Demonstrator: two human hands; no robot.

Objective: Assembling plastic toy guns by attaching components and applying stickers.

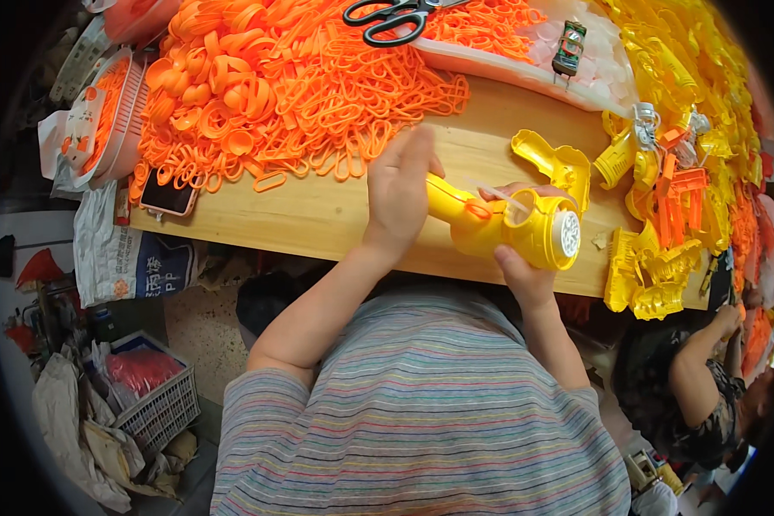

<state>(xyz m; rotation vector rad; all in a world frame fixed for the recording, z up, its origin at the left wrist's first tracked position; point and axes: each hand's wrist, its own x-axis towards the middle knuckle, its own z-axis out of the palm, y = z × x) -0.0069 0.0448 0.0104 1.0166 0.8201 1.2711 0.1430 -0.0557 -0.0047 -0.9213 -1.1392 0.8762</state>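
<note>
Over the near edge of the table I hold a yellow plastic toy body with a narrow handle and a wide round head. My right hand grips the wide head, thumb below and fingers behind it. A white patterned disc fills the head's right end. An orange loop lies on the toy's neck, and a thin white strip sticks out near the round opening. Against the tip of the handle is my left hand, its fingers stretched out and slightly blurred. Behind the toy lies a yellow curved shell piece.
Orange loops and caps are heaped at the back left. Black-handled scissors and a white tray lie beyond. Yellow parts pile up on the right, near orange pieces. A phone rests at the left edge. Another person sits at right.
</note>
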